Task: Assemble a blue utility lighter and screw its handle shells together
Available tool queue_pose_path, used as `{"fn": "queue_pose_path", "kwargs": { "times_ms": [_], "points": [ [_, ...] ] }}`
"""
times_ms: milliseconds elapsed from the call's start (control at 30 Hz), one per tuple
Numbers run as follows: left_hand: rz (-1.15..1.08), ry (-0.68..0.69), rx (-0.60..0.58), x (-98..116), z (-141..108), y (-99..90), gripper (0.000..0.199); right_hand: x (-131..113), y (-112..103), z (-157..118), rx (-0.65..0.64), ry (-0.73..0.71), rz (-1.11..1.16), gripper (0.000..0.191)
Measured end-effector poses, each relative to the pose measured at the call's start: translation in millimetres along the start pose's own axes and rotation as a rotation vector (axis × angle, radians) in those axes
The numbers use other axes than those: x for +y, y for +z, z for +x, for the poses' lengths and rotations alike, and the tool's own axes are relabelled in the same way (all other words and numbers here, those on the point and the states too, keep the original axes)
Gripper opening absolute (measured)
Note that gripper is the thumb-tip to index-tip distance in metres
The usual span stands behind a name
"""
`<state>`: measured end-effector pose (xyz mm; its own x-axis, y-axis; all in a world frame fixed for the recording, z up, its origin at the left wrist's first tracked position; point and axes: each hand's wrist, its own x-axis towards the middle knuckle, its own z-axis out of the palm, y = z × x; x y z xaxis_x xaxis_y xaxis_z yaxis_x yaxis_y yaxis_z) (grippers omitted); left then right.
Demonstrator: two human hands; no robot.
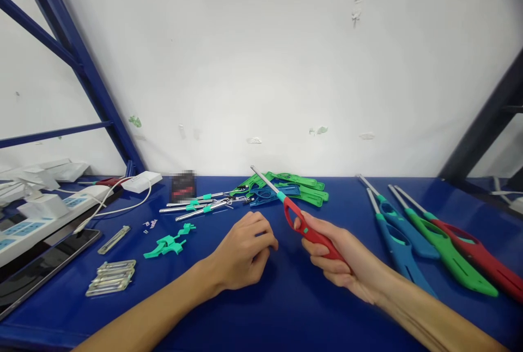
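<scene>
My right hand (333,248) is wrapped round the handle of a red long-necked gas lighter (321,240). Its metal tube points up and to the left, with a teal collar at the base. To the left of the lighter, my left hand (247,251) is held over the table with its fingers curled in; nothing shows in it. Behind the hands lie green handle shells (304,188) and blue handle shells (273,194). Metal lighter tubes (200,207) with teal collars and wires rest beside them. Several small teal plastic parts (167,246) lie left of my left hand.
Several lighters in blue (402,251), green (449,254) and red (482,248) lie at the right. On the left are clear fuel reservoirs (110,277), a phone (44,265) and a power strip (53,218) with cables. A white wall (261,68) stands behind the blue table (286,308).
</scene>
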<state>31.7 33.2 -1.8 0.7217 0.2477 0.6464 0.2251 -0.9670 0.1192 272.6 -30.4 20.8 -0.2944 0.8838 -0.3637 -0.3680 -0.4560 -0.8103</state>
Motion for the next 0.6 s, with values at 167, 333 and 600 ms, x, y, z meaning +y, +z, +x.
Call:
{"fn": "queue_pose_path", "kwargs": {
  "times_ms": [167, 333, 600],
  "points": [
    [0.004, 0.006, -0.009, 0.3, 0.6, 0.7, 0.022, 4.8, -2.3, 6.5, -0.02, -0.092, 0.035, 0.037],
    [0.008, -0.004, -0.009, -0.1, 0.2, 0.2, 0.022, -0.5, -3.3, 7.7, -0.105, -0.056, -0.003, 0.037],
    [-0.048, -0.044, -0.037, -0.7, -1.2, 0.8, 0.021, 2.2, -1.6, 4.5, -0.127, -0.003, 0.025, 0.038]
  ]
}}
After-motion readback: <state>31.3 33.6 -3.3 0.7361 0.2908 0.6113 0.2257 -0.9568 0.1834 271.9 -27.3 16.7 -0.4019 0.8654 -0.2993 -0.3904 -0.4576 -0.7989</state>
